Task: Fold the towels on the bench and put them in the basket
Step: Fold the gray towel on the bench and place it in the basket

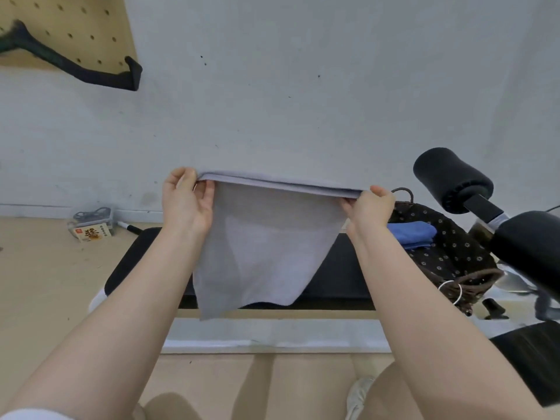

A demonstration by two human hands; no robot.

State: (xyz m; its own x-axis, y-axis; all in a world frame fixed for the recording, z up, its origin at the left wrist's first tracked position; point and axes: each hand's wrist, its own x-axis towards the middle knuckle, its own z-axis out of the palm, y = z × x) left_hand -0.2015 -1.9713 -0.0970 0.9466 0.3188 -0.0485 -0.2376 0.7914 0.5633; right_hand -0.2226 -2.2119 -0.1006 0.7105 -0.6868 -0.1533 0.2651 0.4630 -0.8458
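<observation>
A light grey towel hangs doubled in the air above the black padded bench. My left hand pinches its upper left corner and my right hand pinches its upper right corner, so the top edge is stretched level between them. The lower edge hangs loose and slants down to the left. At the bench's right end sits a dark wicker basket with a patterned lining. A folded blue towel lies inside it.
Black foam rollers of the bench frame stick up at the right, close to the basket. A small orange box lies on the floor by the wall at left. A pegboard with a black hook hangs upper left.
</observation>
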